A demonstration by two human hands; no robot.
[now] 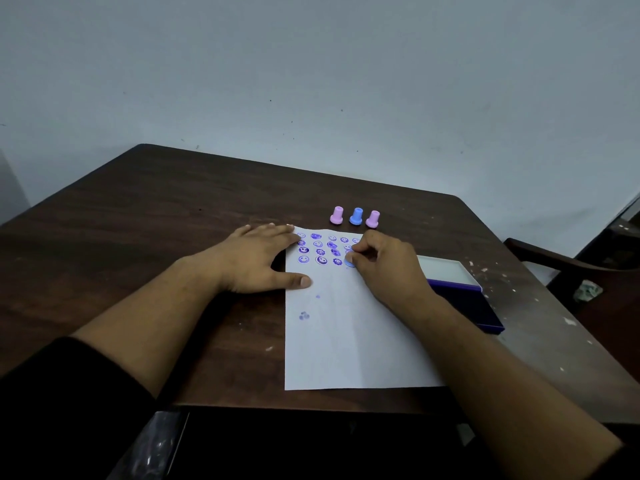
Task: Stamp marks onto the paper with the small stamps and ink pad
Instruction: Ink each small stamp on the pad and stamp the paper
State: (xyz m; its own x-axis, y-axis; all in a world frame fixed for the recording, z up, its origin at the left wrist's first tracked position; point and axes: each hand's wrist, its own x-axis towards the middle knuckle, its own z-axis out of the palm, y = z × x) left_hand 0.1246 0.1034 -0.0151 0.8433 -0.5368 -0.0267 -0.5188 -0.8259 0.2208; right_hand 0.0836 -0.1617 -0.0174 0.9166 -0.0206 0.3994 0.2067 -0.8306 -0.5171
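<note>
A white sheet of paper [349, 334] lies on the dark wooden table [173, 230], its top part covered with several rows of purple smiley marks. My left hand [258, 261] lies flat with fingers spread on the sheet's upper left edge. My right hand [384, 268] pinches a small blue stamp [349, 260] whose base touches the paper at the right end of the lowest row. Beyond the sheet stand three small stamps: a pink stamp [336, 215], a blue stamp [356, 216] and a second pink stamp [372, 219]. The open blue ink pad [460, 289] sits right of the paper, partly behind my right forearm.
A wall rises just behind the table's far edge. A dark wooden chair arm [554, 261] is off the table's right side. White paint flecks dot the right part of the tabletop. Two stray ink smudges [304, 315] mark the paper's lower left.
</note>
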